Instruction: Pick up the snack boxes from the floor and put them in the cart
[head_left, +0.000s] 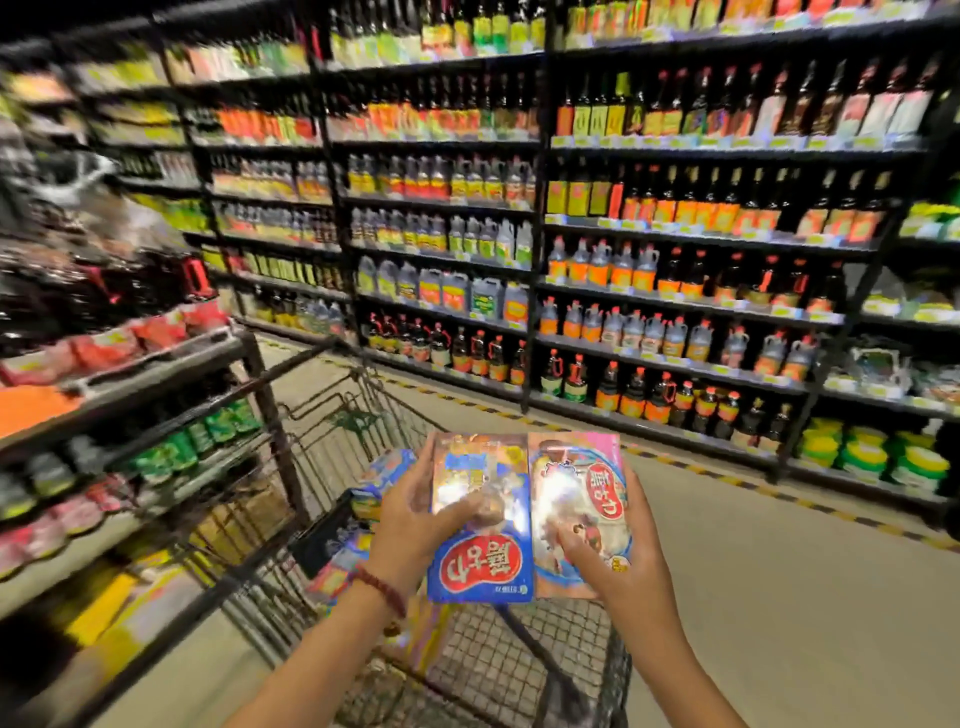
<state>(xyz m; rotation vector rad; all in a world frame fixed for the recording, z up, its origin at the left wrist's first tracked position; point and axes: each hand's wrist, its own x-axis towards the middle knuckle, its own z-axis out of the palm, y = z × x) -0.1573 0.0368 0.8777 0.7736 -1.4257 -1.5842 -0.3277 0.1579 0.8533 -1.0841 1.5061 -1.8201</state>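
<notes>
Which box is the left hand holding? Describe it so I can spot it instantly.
Start at the wire cart in the aisle. Above it, two hands hold two boxes side by side. The left hand grips the blue box with a red oval logo; its neighbour, the pink box, is paler.

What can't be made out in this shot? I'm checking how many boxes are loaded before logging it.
Head view only:
- Cart contents: the blue box and pink box, held by the left hand and right hand, cover most of the basket, so no count is possible.
- Packages in the cart: blurred, print unreadable.
- Floor beside the person: cut off by the bottom edge.
- Shelf labels: motion-blurred.
</notes>
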